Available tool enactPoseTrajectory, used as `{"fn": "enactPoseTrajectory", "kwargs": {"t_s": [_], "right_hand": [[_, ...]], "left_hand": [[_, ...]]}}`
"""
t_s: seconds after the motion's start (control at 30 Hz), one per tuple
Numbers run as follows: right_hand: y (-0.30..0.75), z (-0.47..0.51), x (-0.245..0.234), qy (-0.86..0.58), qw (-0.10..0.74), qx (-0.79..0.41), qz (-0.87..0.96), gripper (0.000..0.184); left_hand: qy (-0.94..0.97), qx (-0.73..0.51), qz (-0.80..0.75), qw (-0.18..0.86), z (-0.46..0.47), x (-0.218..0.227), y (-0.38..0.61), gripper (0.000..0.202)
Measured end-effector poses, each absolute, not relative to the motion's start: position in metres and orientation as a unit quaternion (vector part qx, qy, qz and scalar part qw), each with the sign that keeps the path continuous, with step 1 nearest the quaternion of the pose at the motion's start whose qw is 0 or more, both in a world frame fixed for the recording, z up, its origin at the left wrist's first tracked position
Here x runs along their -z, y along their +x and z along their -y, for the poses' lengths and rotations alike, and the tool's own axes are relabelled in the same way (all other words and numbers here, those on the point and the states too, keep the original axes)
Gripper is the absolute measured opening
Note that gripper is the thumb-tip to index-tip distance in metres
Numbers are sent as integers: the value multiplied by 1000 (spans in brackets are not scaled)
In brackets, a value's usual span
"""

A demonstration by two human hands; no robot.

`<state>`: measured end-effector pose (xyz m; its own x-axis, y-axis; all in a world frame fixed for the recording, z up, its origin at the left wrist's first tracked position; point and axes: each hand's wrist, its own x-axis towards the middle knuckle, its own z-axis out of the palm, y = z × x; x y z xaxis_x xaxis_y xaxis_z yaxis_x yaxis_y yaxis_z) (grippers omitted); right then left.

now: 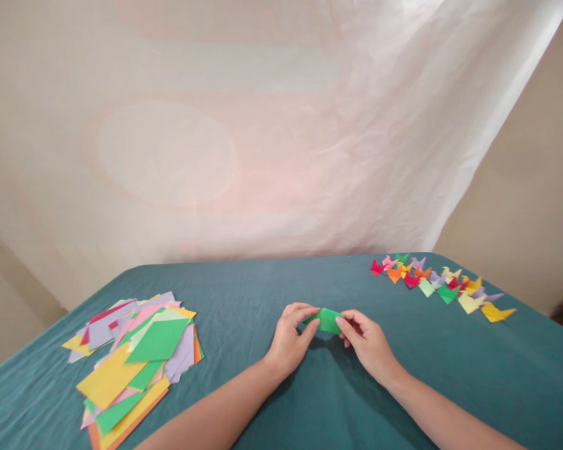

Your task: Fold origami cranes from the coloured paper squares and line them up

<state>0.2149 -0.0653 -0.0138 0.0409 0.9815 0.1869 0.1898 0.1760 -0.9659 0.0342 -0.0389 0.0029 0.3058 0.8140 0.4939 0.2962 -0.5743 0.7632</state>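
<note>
A small folded piece of green paper (pixel 327 320) is held just above the teal tablecloth (pixel 263 294), near the middle of the table. My left hand (pixel 291 340) pinches its left end between thumb and fingers. My right hand (pixel 366 340) pinches its right end, fingers curled round the edge. Both forearms reach in from the bottom of the view.
A loose pile of coloured paper sheets (pixel 136 356) lies at the left of the table. A row of several small folded paper figures (pixel 441 284) in mixed colours lies at the back right. A pale sheet (pixel 244 125) hangs behind the table.
</note>
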Motion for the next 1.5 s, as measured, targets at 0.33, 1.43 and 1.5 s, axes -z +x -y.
{"fn": "enactPoseTrajectory", "kwargs": {"t_s": [0.33, 1.43, 1.5], "right_hand": [[214, 65, 14, -501, 525, -393, 565, 27], [212, 75, 7, -481, 493, -217, 691, 27], [211, 76, 7, -477, 490, -211, 698, 27]], "left_hand": [[784, -431, -358, 266, 41, -6, 33, 25], [811, -433, -313, 240, 47, -8, 34, 21], [807, -439, -312, 243, 47, -8, 34, 19]]}}
